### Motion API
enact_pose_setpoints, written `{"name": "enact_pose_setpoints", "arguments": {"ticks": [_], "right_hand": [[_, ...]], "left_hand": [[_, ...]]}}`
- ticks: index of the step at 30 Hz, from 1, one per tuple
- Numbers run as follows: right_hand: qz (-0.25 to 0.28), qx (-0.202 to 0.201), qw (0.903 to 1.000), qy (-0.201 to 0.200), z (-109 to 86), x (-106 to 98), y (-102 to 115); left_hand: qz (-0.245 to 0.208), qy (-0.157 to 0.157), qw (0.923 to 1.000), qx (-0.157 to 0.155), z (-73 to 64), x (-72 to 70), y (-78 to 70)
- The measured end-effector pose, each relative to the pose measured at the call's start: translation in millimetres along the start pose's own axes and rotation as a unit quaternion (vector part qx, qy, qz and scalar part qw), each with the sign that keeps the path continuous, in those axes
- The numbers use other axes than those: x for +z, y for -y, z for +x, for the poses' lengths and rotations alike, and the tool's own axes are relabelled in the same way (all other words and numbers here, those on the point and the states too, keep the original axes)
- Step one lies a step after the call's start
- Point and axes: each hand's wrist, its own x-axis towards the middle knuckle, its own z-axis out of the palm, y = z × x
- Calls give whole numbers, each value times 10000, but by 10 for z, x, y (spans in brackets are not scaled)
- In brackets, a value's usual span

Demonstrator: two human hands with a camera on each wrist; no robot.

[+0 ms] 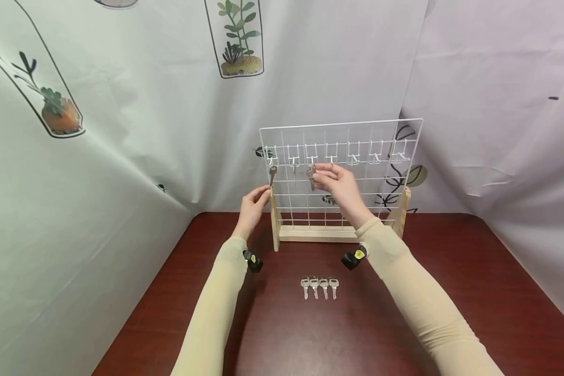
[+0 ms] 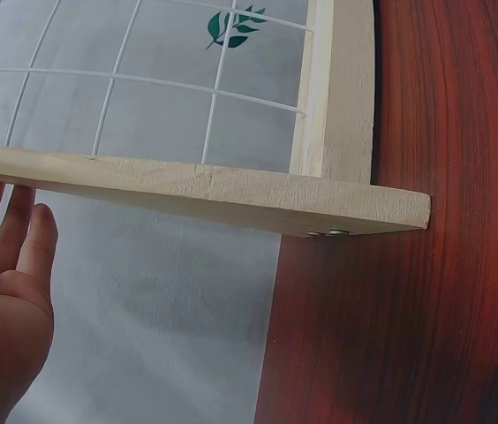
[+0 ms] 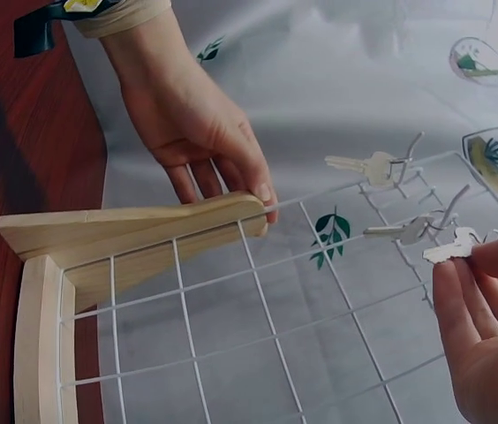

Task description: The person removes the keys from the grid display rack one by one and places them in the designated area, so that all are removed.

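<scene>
A silver key is pinched between the thumb and fingers of my right hand, close to the third hook from the left on a white wire grid rack. Two more keys hang on the hooks to its left: one key on the first, another key on the second. My left hand grips the rounded top end of the rack's left wooden upright. In the right wrist view, the left thumb lies against this end, with the other fingers around its far side.
Several keys lie in a row on the dark red table in front of the rack. Farther right along the grid are bare hooks. Behind stands a pale curtain with plant prints. A wooden base bar joins the uprights.
</scene>
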Motion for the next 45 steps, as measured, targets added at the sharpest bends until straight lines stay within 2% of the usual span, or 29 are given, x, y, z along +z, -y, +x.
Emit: {"name": "enact_pose_setpoints", "arguments": {"ticks": [8, 21, 34, 41, 45], "right_hand": [[440, 65, 9990, 50, -26, 23, 36], [514, 14, 9987, 47, -207, 0, 49], [441, 98, 9989, 136, -442, -230, -16], [315, 238, 9992, 79, -573, -424, -143], [203, 333, 9992, -10, -655, -566, -240]], "left_hand": [[-5, 3, 10000, -6, 3, -17, 32], [-34, 37, 10000, 21, 9, -12, 32], [2, -1, 10000, -71, -1, 0, 23], [33, -13, 10000, 45, -27, -9, 33], [-40, 63, 10000, -40, -23, 0, -28]]}}
